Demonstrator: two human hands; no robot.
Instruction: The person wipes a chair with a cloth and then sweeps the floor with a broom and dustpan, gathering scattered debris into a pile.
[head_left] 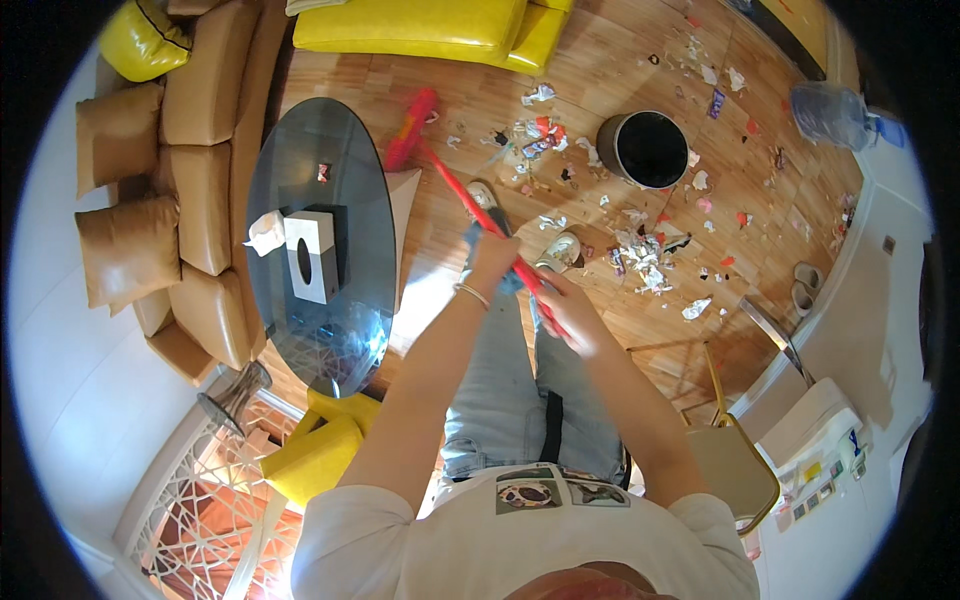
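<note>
With both hands I grip the red handle of a broom [455, 183] that slants from my waist out to the far left. My left hand [492, 258] is wrapped round the handle's middle, and my right hand [566, 308] is closed round it nearer its end. The red broom head [408, 132] is beside the far right edge of the oval glass table [278, 190]. Scraps of paper and wrappers [540, 138] lie on the wood floor to the right of the broom head. Another heap of torn paper [645, 255] is right of my feet.
A dark bin [650, 150] stands amid the litter. A tissue box [311, 257] sits on the glass table, left of me. Brown sofa [205, 190] at left, yellow sofa [410, 28] at the far side. A chair [738, 470] and a large water bottle [830, 115] are at right.
</note>
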